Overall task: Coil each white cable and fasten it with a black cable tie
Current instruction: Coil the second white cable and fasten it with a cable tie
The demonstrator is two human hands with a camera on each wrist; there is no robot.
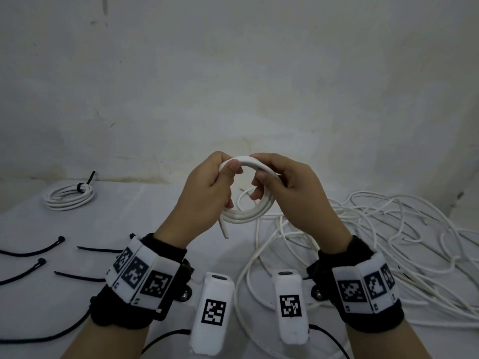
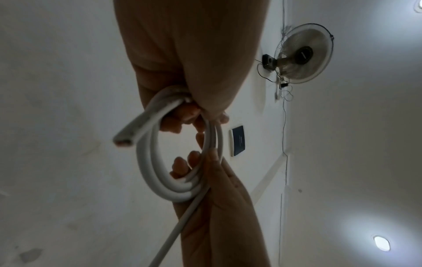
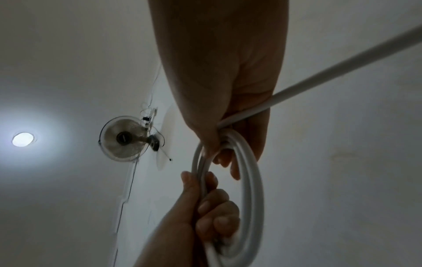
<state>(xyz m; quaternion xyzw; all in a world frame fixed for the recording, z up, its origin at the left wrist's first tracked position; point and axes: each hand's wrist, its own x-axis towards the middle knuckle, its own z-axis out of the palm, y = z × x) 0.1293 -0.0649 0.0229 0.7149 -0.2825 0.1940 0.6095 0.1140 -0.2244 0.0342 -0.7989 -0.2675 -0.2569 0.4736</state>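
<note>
White-covered bench against a pale wall, far edge meeting the wall, so open room only toward the near side and above. At right, a loose tangle of white cable sprawled over the bench; best kept clear of the feed line to avoid snags. At far left, one finished coil already bound with a black tie. Near left, spare black cable ties laid apart, within easy reach. Held up at centre, above the bench, the part-wound coil: left hand curled round its top left, thumb pinching the loops, cut end hanging below; right hand curled round the top right, guiding the trailing strand. Likely best done by keeping loops equal, stacked flat, and left grip firm while feeding.
</note>
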